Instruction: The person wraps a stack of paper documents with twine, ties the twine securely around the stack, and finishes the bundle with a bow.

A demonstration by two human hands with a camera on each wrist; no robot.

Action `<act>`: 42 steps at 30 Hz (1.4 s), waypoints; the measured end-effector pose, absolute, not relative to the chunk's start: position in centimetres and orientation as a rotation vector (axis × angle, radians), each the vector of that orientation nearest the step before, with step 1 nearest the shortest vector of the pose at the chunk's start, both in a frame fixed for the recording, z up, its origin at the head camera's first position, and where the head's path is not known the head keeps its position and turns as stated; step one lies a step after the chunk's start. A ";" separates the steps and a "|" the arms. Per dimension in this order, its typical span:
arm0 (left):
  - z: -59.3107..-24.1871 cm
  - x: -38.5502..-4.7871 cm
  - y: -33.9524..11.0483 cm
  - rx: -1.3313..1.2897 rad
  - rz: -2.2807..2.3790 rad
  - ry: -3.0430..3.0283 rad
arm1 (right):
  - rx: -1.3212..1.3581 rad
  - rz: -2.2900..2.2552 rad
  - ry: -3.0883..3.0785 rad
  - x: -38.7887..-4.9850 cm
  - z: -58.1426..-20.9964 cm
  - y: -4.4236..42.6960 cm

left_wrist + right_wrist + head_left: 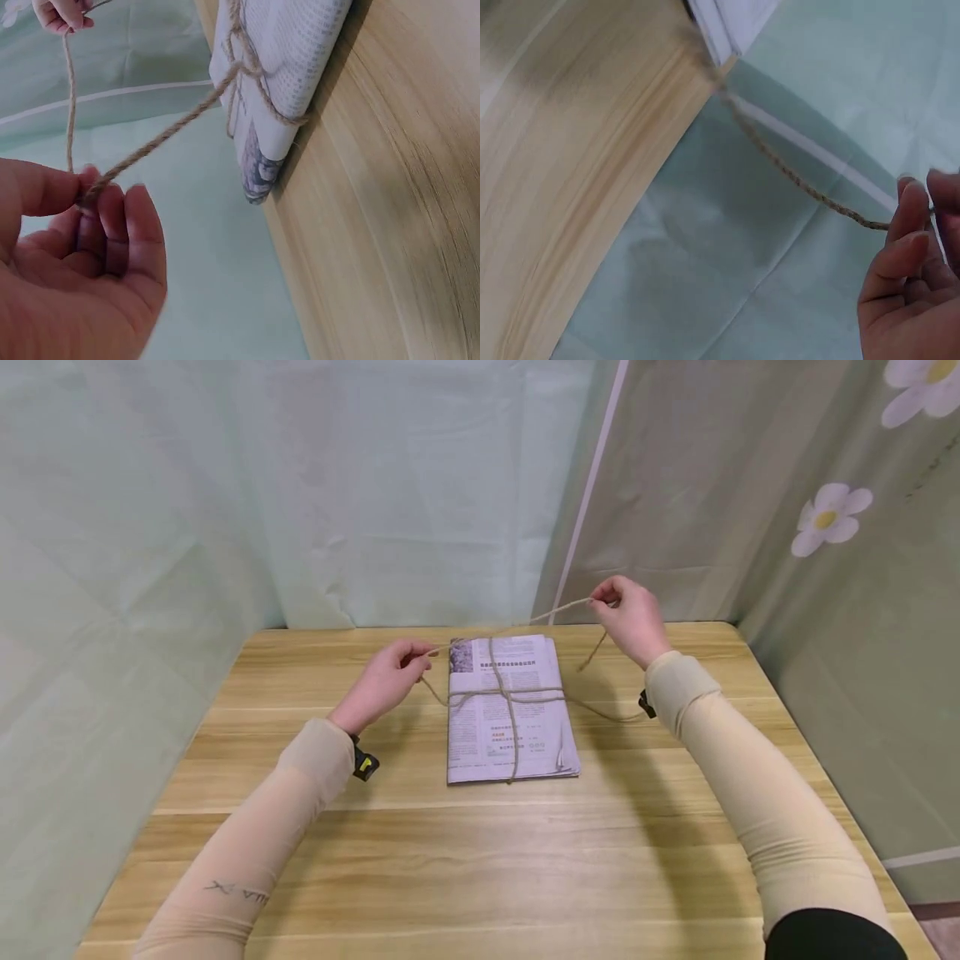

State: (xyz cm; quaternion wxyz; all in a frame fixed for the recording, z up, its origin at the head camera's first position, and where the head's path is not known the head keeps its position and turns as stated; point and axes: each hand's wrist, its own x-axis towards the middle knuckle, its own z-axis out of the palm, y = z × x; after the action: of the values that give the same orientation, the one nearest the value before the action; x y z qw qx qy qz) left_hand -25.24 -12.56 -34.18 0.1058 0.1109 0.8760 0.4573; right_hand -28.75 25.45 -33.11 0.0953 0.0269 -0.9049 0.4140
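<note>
A folded stack of newspapers (532,727) lies on the wooden table, with brown twine (513,735) crossed over it lengthwise and crosswise. My left hand (381,683) is left of the stack's top and pinches the twine between thumb and fingertips; in the left wrist view one strand (161,137) runs from this pinch to the stack. At the upper right, my right hand (633,617), raised above the table, pinches another part of the twine. A strand (558,609) spans between both hands. Below the right hand hangs a twine end (592,653).
The wooden table (420,877) reaches back to a pale curtain (420,493), with a flower-printed one (825,635) on the right. Another twine strand (607,718) curves from the stack toward the right wrist. Black straps with devices (365,765) sit at the wrists.
</note>
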 end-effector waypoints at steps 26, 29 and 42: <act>-35.2 -26.9 -8.6 0.266 1.569 2.458 | -0.006 1.037 -2.933 -28.0 -37.9 29.1; -35.3 -26.9 -9.0 0.277 1.545 2.491 | -0.082 1.007 -2.959 -27.0 -38.2 31.3; -35.5 -26.7 -10.4 0.263 1.561 2.494 | -0.151 0.782 -3.173 -22.5 -40.7 37.5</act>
State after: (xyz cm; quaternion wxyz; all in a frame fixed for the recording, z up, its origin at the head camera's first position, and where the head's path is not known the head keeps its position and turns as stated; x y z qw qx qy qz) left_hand -26.68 -10.39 -35.54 0.0938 0.0887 0.8405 0.5262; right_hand -22.46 37.46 -40.67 -0.0648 -0.0461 -0.9678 0.2387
